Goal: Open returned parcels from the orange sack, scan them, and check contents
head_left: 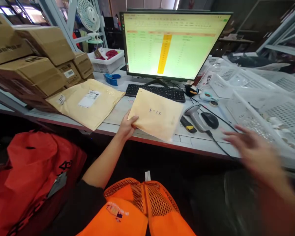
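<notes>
My left hand (127,125) grips the left edge of a small yellow padded envelope (157,114), thumb on top. The envelope bears handwritten marks and is held over the desk's front edge, in front of the keyboard (157,92). My right hand (250,147) is blurred by motion over the right front edge of the desk, apart from the envelope; its fingers look stretched out. Between the hands lie a grey barcode scanner (197,117), a black mouse (209,120) and a black and yellow box cutter (188,125). A larger labelled envelope (87,101) lies to the left.
Cardboard boxes (39,75) are stacked at the left. A monitor (172,46) stands at the back. White plastic baskets (280,105) fill the right side. A blue tape dispenser (112,79) sits behind the large envelope. A red bag (39,170) is below the desk at left.
</notes>
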Motion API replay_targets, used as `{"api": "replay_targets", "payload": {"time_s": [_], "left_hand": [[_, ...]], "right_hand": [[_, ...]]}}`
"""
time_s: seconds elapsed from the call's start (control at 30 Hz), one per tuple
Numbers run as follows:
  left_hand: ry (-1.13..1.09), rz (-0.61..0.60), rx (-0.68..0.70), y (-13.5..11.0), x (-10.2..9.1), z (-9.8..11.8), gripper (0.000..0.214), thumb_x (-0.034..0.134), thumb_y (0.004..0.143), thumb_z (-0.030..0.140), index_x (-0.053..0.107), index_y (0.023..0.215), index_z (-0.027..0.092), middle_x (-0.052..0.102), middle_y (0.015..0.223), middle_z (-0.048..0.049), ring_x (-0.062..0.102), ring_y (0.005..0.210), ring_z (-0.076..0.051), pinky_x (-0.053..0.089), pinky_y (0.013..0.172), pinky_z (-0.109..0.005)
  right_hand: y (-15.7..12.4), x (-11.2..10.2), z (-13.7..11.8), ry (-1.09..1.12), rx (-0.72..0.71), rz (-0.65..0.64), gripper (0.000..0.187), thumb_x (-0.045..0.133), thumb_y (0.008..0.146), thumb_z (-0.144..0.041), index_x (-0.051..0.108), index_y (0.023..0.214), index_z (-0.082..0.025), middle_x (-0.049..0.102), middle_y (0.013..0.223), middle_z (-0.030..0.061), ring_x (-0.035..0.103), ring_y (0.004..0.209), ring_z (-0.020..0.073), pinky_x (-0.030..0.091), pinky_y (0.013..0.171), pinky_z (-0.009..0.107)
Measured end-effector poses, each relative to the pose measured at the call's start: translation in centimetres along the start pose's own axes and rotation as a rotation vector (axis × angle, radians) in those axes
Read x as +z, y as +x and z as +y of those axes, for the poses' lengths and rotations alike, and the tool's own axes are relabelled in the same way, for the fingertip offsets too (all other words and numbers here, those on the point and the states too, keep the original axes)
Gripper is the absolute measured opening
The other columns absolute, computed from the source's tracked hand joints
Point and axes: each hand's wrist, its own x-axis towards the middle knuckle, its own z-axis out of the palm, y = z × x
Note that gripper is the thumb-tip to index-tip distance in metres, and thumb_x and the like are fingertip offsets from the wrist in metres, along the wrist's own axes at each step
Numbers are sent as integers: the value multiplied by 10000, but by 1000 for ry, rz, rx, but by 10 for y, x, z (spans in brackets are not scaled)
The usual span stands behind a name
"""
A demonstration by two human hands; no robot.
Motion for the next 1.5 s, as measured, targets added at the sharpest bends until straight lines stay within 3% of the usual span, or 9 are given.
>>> {"api": "replay_targets", "payload": {"time_s": [0.1, 0.27, 0.57, 0.8, 1.13, 1.27, 1.37, 1.43, 1.5], "left_hand": [[-52, -55, -2, -16, 9, 1, 685, 901, 713, 404, 644, 1305, 175, 748, 1263, -135, 709, 1191, -304, 578, 1024, -388], [26, -317, -221, -21, -23, 32, 634, 925, 693, 462, 725, 1189, 122, 767, 1204, -184, 720, 1171, -370, 589, 1016, -441], [81, -227, -53, -5, -3, 29, 662, 937, 696, 362, 707, 1277, 144, 689, 1381, -176, 663, 1260, -374, 557, 1058, -501], [72, -269, -48, 1, 3, 16, 626, 945, 700, 367, 722, 1248, 164, 708, 1358, -148, 686, 1231, -340, 554, 1070, -467], [104, -9, 15, 3, -13, 21, 678, 925, 676, 549, 723, 1159, 118, 779, 1138, -175, 750, 1055, -350, 598, 994, -507], [241, 62, 36, 18, -30, 31, 691, 910, 683, 567, 693, 1173, 130, 764, 1132, -176, 728, 1066, -347, 593, 973, -497], [560, 169, 254, 20, -26, 31, 534, 854, 793, 477, 666, 1191, 176, 731, 1169, -154, 676, 1161, -327, 543, 1030, -478], [834, 76, 480, 10, -12, 22, 424, 819, 842, 390, 658, 1184, 198, 708, 1197, -141, 640, 1209, -318, 489, 1083, -478], [1115, -210, 613, -6, 6, 4, 375, 826, 831, 337, 665, 1141, 200, 707, 1193, -130, 635, 1191, -321, 470, 1073, -476]], "right_hand": [[13, 78, -30, 459, 65, -398, 850, 837, 703, -700, 607, 1379, -238, 763, 1186, 160, 753, 1013, 309, 636, 860, 452], [23, 142, -69, 717, 84, -580, 538, 902, 666, -609, 757, 991, -206, 800, 998, 95, 768, 931, 290, 658, 804, 380], [46, 126, -74, 561, -48, -705, 504, 914, 680, -557, 763, 1022, -219, 787, 986, 69, 745, 911, 257, 633, 790, 354], [38, 115, -62, 501, -46, -725, 432, 902, 700, -543, 726, 727, -149, 645, 663, 12, 556, 589, 117, 465, 549, 243], [47, 103, -61, 503, -51, -820, 471, 832, 758, -617, 755, 912, -178, 758, 887, 75, 704, 768, 197, 590, 647, 291], [42, 114, -53, 465, -9, -988, 450, 812, 799, -580, 704, 785, -144, 754, 778, 93, 684, 638, 156, 528, 530, 229], [30, 141, -48, 496, 137, -970, 408, 829, 772, -521, 702, 754, -133, 747, 721, 92, 643, 542, 132, 480, 462, 207], [19, 164, -46, 556, 327, -875, 330, 821, 754, -440, 696, 730, -135, 747, 703, 93, 621, 497, 125, 449, 421, 202], [8, 184, -45, 602, 469, -783, 254, 777, 762, -370, 687, 695, -142, 717, 632, 76, 582, 451, 114, 412, 389, 195]]}}
